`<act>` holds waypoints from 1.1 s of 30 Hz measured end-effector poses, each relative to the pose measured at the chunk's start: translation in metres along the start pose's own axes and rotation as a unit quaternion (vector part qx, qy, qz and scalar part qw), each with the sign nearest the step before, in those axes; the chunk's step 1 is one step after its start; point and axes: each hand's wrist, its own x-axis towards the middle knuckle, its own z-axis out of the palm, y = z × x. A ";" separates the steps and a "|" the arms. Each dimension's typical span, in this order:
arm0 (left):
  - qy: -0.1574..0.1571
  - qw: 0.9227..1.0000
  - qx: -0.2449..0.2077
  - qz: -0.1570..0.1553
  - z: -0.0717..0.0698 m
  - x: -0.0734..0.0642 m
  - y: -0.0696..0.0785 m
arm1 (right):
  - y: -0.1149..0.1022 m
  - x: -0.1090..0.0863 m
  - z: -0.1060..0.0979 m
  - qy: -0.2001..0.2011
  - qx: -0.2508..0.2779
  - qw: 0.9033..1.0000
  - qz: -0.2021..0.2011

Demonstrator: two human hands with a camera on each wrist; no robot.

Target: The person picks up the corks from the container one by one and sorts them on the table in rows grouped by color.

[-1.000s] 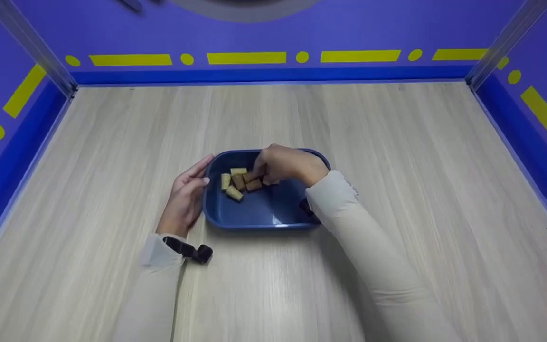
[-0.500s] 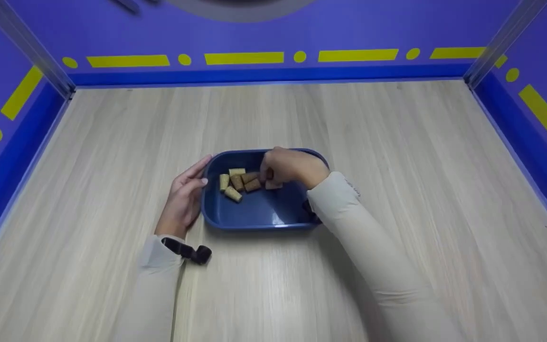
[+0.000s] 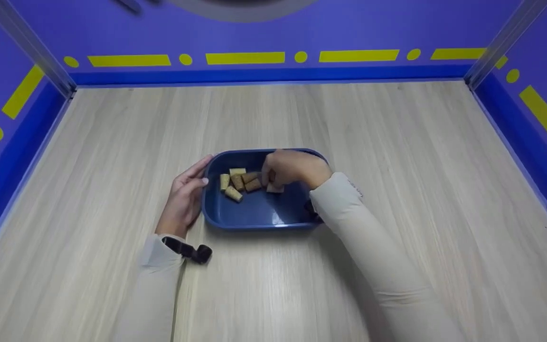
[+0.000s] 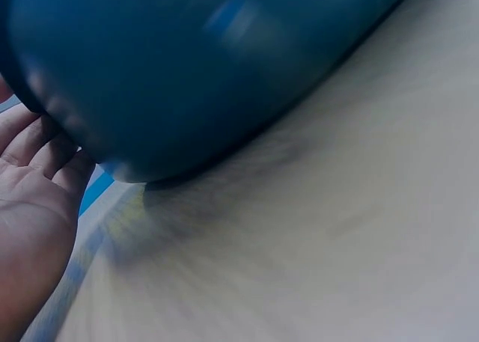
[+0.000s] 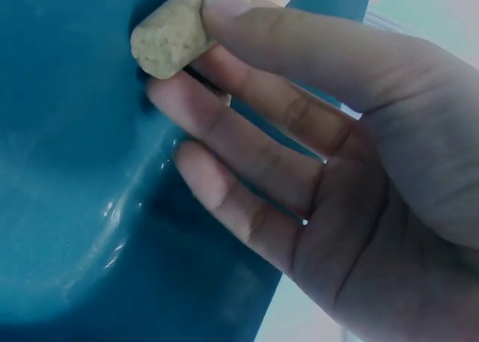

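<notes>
A dark blue rectangular container [image 3: 249, 218] with rounded corners stands on the table. My left hand [image 3: 184, 197] grips its left side, thumb at the rim and fingers along the outer wall. In the left wrist view those fingers [image 4: 56, 151] lie against the container's outside. My right hand [image 3: 292, 167] reaches inside over the far wall. Between thumb and fingers it pinches a pale cork [image 5: 171, 39], seen clearly in the right wrist view. Several other corks lie left of it in the container, among them a brown cork [image 3: 253, 185] and a light speckled cork [image 3: 233, 194].
The pale wood-grain table [image 3: 273, 280] surrounds the container. A blue back wall [image 3: 273, 76] with yellow dashes closes off the far side, and similar walls stand at left and right. A black wrist camera [image 3: 201, 254] sits on the left cuff.
My right hand has moved a little right, away from the brown corks, and the pale cork at its fingers has shifted slightly right and nearer. The left hand stays at the container's side.
</notes>
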 end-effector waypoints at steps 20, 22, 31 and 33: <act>-0.014 1.000 0.013 0.017 -0.002 0.001 -0.001 | 0.011 -0.022 -0.023 0.032 0.079 0.994 -0.062; -0.011 1.000 0.012 0.015 -0.003 0.001 -0.002 | 0.013 -0.025 -0.025 0.044 0.076 0.994 -0.072; -0.014 1.000 0.015 0.017 -0.002 0.001 0.000 | 0.023 -0.044 -0.036 0.074 0.098 0.990 -0.074; -0.012 1.000 0.015 0.015 -0.004 -0.002 -0.001 | 0.026 -0.048 -0.035 0.074 0.116 0.988 -0.066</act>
